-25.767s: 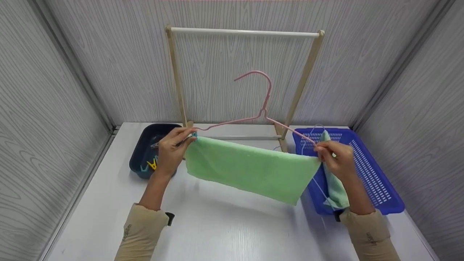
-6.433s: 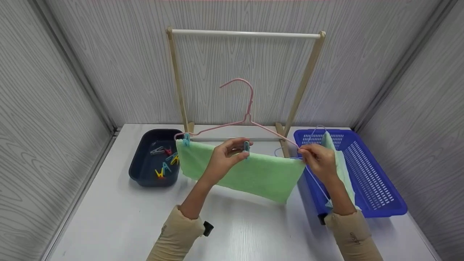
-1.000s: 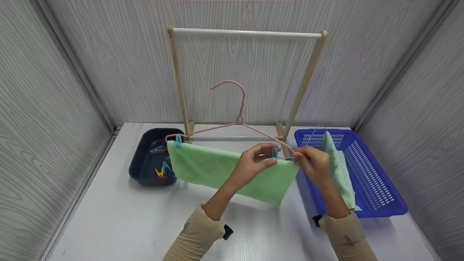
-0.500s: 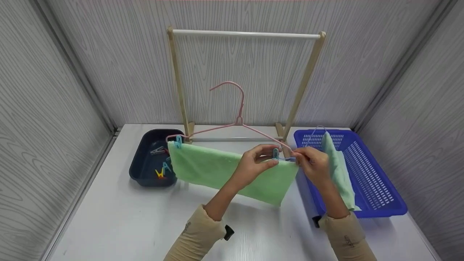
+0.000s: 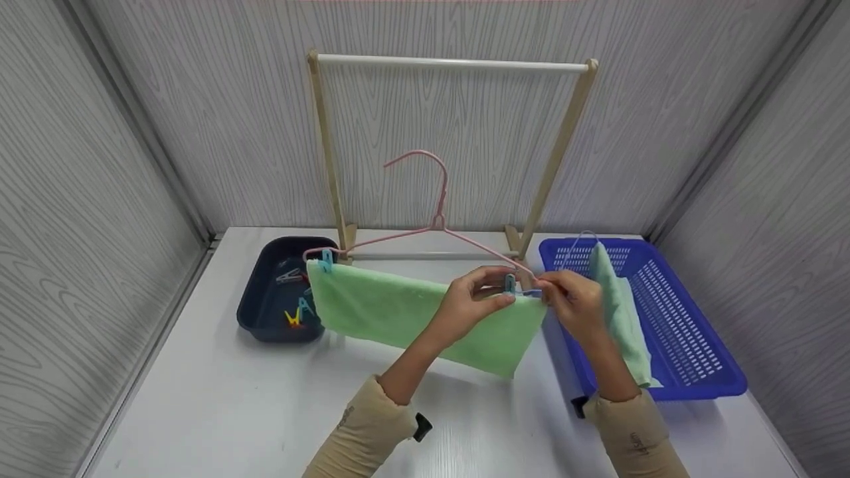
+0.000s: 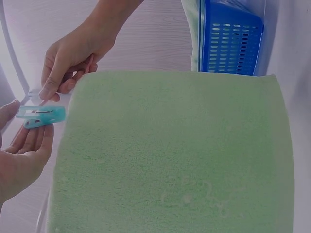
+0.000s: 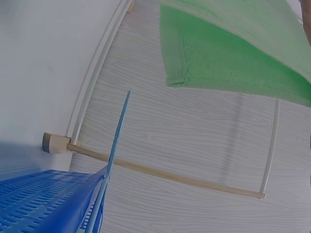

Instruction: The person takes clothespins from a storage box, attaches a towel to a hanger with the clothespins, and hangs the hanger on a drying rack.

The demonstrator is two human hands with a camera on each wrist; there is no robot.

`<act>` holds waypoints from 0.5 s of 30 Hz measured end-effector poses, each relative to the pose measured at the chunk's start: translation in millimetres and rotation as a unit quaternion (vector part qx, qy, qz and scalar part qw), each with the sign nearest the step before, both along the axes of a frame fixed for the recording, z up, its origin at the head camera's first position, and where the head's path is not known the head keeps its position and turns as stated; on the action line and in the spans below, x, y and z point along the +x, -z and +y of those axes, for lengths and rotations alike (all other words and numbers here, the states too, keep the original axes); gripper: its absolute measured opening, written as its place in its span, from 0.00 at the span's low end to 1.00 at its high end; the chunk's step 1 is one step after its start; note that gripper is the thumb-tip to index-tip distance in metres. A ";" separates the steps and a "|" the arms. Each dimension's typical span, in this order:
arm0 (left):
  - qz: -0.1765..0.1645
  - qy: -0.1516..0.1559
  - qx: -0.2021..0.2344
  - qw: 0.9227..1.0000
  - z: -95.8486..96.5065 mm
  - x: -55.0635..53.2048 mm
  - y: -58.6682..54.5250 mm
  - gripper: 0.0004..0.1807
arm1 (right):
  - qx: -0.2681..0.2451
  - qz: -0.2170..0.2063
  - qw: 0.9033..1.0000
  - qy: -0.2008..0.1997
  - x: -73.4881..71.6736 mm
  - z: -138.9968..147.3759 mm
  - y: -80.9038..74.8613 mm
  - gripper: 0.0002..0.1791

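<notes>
White table (image 5: 199,398), glossy, with a soft sheen near the front. Beige sleeves (image 5: 362,431) enter from the lower edge. The left hand (image 5: 458,309) pinches a raised clip (image 5: 510,285) between thumb and fingers. This clip is turquoise and partly translucent, with a metal spring seen in the left wrist view; its tip lies at the towel's upper edge, and whether it bites the cloth cannot be told. The right hand (image 5: 576,302) grips the hanger's right end beside the towel's corner, fingertips clamped together on the wire; whether they also hold cloth is hidden.

Towel (image 5: 398,302): pale green, hung folded from the hanger above the table, its upper edge sloping down to the right. Fine pile and a smoother hem show in the left wrist view; in the right wrist view, the shaded face is deeper green with a stitched corner. A corner clip (image 5: 326,259), light blue, fastens the left end. Hanger (image 5: 438,222): pink, slender, its open hook upright.

Farther back, left, a dark tray (image 5: 262,318) contains coloured pegs (image 5: 293,319); right, a blue perforated basket (image 5: 694,345) contains a second green cloth (image 5: 624,325). Behind stands a wooden rack (image 5: 458,63) with a white top rod, before grey wood-grain walls (image 5: 664,66).
</notes>
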State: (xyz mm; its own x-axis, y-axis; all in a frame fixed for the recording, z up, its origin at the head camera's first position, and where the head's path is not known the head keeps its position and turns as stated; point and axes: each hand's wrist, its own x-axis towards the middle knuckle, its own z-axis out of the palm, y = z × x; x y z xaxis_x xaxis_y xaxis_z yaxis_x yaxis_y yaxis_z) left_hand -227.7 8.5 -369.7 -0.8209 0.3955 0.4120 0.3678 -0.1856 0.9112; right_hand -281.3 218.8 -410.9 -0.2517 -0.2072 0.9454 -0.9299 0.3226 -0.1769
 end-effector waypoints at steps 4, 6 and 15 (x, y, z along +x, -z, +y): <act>0.000 0.001 0.001 1.000 0.7 -0.7 1.1 0.20 | 0.001 0.002 1.000 -0.003 -0.4 -0.5 0.7 0.16; -0.002 0.000 -0.002 1.000 1.1 -1.2 1.6 0.20 | 0.000 0.001 1.000 -0.006 -0.6 -1.0 1.2 0.16; 0.004 0.003 0.007 1.000 1.8 -3.5 5.8 0.19 | -0.003 -0.001 1.000 -0.015 -1.2 -2.8 1.7 0.16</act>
